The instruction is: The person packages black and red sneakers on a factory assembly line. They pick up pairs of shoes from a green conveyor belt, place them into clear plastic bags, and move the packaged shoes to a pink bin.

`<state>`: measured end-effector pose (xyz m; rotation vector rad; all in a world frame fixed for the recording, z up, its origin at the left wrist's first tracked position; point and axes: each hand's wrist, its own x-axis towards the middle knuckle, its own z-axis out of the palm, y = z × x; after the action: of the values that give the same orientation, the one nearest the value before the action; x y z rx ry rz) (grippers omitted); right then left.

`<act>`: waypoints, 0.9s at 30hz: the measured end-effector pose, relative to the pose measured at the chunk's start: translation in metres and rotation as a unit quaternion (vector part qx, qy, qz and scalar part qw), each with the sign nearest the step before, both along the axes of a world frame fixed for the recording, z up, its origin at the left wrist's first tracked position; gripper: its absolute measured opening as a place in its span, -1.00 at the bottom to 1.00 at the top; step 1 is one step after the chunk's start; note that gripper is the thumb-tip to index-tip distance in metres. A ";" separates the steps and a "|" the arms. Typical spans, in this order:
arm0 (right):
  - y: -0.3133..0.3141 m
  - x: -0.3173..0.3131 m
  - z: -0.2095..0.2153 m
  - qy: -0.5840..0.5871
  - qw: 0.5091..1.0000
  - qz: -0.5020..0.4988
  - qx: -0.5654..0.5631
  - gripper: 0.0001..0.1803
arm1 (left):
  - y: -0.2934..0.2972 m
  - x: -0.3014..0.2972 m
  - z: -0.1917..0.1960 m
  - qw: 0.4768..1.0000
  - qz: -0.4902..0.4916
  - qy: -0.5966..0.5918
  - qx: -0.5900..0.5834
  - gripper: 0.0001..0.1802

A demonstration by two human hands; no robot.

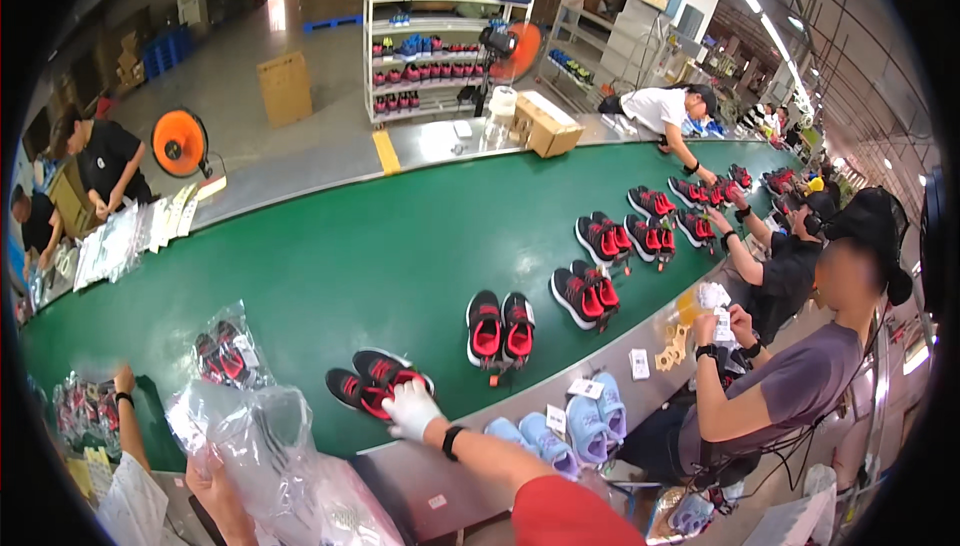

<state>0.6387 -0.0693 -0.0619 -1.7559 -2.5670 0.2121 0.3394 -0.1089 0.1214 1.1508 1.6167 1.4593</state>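
My right hand (411, 410), in a white glove with a black band at the wrist, grips the near shoe of a pair of black and red sneakers (367, 379) on the green conveyor belt (300, 246). Its fingers are bent over the shoe's opening, and the fingertips are partly hidden. At the lower left my left hand (218, 496) is closed on a clear plastic bag (240, 428); the bag covers part of the fingers. Just beyond it lies a bagged pair of sneakers (230, 354). To the right stands another pair of sneakers (500, 329).
Light blue shoes (597, 416) with white tags stand on the metal ledge (440, 491) by my right forearm. Several more sneaker pairs (585, 294) line the belt. A co-worker (790, 376) handles tags at right. Another person's arm (130, 421) reaches in at left. A carton (545, 124) sits across the belt.
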 end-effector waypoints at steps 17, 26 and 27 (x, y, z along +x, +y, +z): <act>-0.065 0.102 0.214 0.646 0.736 -0.077 -0.185 -0.50 | 0.053 0.118 -0.001 0.971 -0.183 -0.156 0.010 -0.87; -0.104 0.075 0.226 0.043 0.990 -0.121 0.065 -0.56 | 0.010 0.191 0.060 0.920 -0.377 0.040 0.096 -0.85; -0.101 0.071 0.229 -0.006 0.993 -0.109 0.053 -0.59 | 0.009 0.207 0.065 0.913 -0.386 0.057 0.115 -0.85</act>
<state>0.7095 -0.1704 0.1667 -1.9826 -2.3217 0.0595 0.5462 -0.0999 0.1865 1.7727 0.8711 1.0666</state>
